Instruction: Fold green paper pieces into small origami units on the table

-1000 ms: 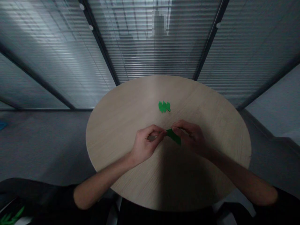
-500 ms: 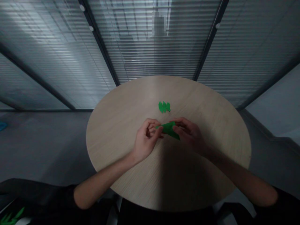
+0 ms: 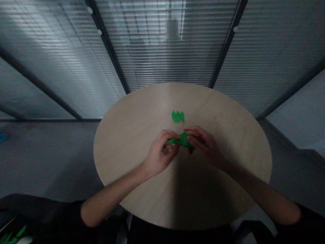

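Between my two hands is a piece of folded green paper, held above the middle of the table. My left hand pinches its left part between thumb and fingers. On the other side, my right hand grips the right end, thumb on the near face, with the index finger stretched out above the paper. Just beyond the hands lies a small green zigzag-edged paper piece, flat on the wood. The far side of the held paper is hidden by my fingers.
The round wooden table stands close to a glass partition with blinds. A shadow falls over its near part. Green leaves show at the lower left, and a blue object lies on the floor at the far left.
My left fingers have shifted over the top of the paper, and its visible shape has changed to a peaked form. My right index finger has lifted slightly. The zigzag piece stays put.
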A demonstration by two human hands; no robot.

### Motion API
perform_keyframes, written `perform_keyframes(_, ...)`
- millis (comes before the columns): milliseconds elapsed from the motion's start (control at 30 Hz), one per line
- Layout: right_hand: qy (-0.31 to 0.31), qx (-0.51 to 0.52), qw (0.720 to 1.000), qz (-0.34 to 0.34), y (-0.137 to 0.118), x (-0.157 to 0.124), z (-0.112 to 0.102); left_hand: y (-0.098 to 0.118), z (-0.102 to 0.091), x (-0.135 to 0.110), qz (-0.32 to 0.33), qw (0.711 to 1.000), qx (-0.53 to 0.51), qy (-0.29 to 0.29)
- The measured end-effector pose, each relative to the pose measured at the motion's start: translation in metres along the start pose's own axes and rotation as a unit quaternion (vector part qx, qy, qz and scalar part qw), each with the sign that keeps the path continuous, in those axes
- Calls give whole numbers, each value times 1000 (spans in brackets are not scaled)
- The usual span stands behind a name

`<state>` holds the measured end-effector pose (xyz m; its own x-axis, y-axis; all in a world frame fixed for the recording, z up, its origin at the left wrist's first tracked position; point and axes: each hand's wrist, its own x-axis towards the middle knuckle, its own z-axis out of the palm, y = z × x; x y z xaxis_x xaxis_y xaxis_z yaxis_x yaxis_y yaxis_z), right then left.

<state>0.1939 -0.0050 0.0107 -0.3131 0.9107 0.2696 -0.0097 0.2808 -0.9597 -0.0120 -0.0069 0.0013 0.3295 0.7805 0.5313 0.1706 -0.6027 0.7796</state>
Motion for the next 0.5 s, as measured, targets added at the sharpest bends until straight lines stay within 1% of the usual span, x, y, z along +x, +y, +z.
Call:
perform_keyframes(133, -39, -93, 994, -44, -6, -3, 1, -3, 0, -1, 10, 1000, 21, 6)
perform_keyframes(200, -22, -129, 989, -70, -8, -4, 1, -2, -1, -1, 14, 999, 28, 5)
perform_keyframes(300, -5, -130, 987, -91, -5, -4, 1, 1, -1, 0, 15, 999, 27, 11)
perform_keyframes(500, -5, -117, 986, -120, 5, -3, -1, 5, -2, 3, 43, 998, 48, 15)
